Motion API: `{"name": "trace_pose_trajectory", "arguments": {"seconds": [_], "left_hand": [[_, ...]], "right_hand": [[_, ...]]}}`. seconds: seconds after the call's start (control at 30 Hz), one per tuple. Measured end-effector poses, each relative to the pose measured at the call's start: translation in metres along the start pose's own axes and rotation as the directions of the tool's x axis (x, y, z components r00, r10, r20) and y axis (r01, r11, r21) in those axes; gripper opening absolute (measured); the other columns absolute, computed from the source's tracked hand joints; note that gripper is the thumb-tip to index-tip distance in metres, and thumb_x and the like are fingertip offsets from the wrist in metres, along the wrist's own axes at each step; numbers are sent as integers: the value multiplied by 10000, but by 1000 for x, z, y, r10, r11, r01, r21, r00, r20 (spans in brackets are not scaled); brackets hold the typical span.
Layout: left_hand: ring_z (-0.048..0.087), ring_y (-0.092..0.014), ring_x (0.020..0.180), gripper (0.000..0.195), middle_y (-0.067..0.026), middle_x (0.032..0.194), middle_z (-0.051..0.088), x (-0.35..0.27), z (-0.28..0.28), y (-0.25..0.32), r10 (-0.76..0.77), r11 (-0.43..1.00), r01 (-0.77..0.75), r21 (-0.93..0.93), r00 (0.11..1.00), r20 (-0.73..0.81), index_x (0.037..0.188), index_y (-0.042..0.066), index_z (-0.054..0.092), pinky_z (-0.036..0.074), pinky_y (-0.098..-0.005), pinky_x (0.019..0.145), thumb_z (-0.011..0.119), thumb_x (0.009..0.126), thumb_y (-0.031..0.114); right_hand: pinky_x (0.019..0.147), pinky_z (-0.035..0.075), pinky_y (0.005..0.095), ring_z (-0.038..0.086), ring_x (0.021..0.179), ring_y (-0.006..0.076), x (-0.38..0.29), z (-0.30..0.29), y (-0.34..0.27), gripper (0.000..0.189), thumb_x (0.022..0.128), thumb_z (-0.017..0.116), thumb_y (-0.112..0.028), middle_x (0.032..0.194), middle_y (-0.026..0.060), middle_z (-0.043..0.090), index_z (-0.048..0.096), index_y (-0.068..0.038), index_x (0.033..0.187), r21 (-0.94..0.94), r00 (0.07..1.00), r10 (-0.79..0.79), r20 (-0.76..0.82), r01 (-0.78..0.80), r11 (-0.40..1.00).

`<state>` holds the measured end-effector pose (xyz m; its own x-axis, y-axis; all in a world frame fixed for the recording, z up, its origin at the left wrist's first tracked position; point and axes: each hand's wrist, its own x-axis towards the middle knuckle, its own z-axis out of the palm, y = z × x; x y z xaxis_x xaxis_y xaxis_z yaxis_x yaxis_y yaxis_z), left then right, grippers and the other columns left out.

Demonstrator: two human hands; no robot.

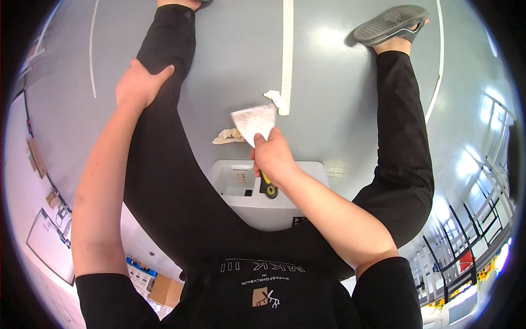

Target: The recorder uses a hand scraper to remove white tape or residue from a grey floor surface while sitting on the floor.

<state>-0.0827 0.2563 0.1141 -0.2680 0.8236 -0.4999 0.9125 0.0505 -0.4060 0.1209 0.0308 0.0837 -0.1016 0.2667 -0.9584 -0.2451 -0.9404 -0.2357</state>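
My right hand (pixel 273 160) grips a scraper with a yellow-and-black handle (pixel 269 187). Its wide metal blade (pixel 255 121) points away from me above the grey floor and looks slightly blurred. Just past the blade, a crumpled white scrap (pixel 273 98) lies against the end of a long off-white tape strip (pixel 287 53) on the floor. Left of the blade is a crumpled beige scrap (pixel 227 136), partly hidden by it. My left hand (pixel 141 84) rests on my black-trousered left leg (pixel 164 49), thumb spread; its other fingers are mostly hidden.
Between my thighs stands a pale grey plastic box (pixel 312 170) with a recess in its top. My right foot, in a dark sandal (pixel 390 25), is at the upper right. Metal frames (pixel 456 242) stand far right; a cardboard box (pixel 165 290) is at lower left.
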Motion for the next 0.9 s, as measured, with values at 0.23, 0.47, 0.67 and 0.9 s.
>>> {"name": "trace_pose_trajectory", "arguments": {"seconds": [0.23, 0.47, 0.67, 0.9], "left_hand": [[679, -319, 1098, 988, -185, 1165, 699, 0, 1, -1, 10, 999, -9, 31, 1000, -16, 1356, -68, 464, 551, -425, 911, 622, 801, 734], [679, -313, 1104, 985, -177, 1183, 696, -1, 1, -5, -15, 1000, 15, 15, 1000, 12, 1368, -63, 458, 550, -426, 914, 630, 804, 727], [685, -361, 1092, 992, -233, 1151, 703, 1, 4, -6, 15, 998, -15, -55, 1000, -8, 1302, -84, 484, 547, -458, 910, 627, 793, 755], [689, -358, 1084, 1000, -229, 1145, 706, 3, 5, -9, 27, 998, -29, -58, 999, -28, 1302, -87, 489, 550, -454, 904, 624, 792, 762]], "right_hand": [[427, 458, 410, 516, 489, 232, 74, -65, 49, 405, 982, 498, -184, 834, 169, 579, 400, 44, 1303, -215, 965, 58, -255, -115, 970], [986, 501, 463, 652, 1189, 368, 67, -94, 28, 563, 969, 525, -416, 1281, 197, 678, 592, -3, 1347, -641, 940, 24, -341, -251, 725], [950, 520, 467, 665, 1161, 368, 71, -114, 25, 494, 992, 553, -402, 1205, 198, 709, 590, -12, 1294, -778, 908, -108, -404, -278, 564], [918, 533, 472, 689, 1103, 357, 65, -100, 8, 458, 1020, 536, -387, 1129, 190, 729, 562, 1, 1262, -838, 877, -276, -394, -220, 500]]}}
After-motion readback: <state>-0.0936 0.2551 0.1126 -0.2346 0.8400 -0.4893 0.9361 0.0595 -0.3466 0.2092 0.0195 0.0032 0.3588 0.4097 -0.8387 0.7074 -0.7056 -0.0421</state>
